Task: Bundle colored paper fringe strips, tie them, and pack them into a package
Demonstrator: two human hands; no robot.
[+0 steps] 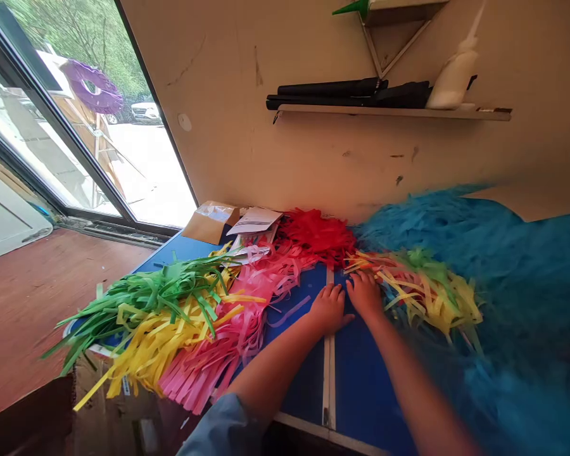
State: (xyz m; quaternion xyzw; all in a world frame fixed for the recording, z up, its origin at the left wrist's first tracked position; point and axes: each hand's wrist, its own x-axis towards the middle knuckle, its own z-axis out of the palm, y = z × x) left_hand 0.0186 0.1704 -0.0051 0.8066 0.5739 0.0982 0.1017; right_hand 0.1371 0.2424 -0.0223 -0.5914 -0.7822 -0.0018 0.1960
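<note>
My left hand (330,308) lies palm down on the blue table (299,373), close to its pale centre seam. Its fingers are stretched out and the thumb sticks out to the right; nothing shows in it. Just beside it, my right hand (365,294) is also palm down, fingers extended at the left end of a mixed bundle of paper strips (437,294) in yellow, pink and green. Its fingertips touch or nearly touch those strips. Beyond both hands sits a heap of red strips (318,234).
Pink strips (247,304), yellow strips (171,342) and green strips (156,288) cover the table's left side. A large blue fringed pile (503,285) fills the right. Behind lie papers (254,221) and a brown envelope (208,225). A wall shelf (389,113) holds a white bottle (453,76).
</note>
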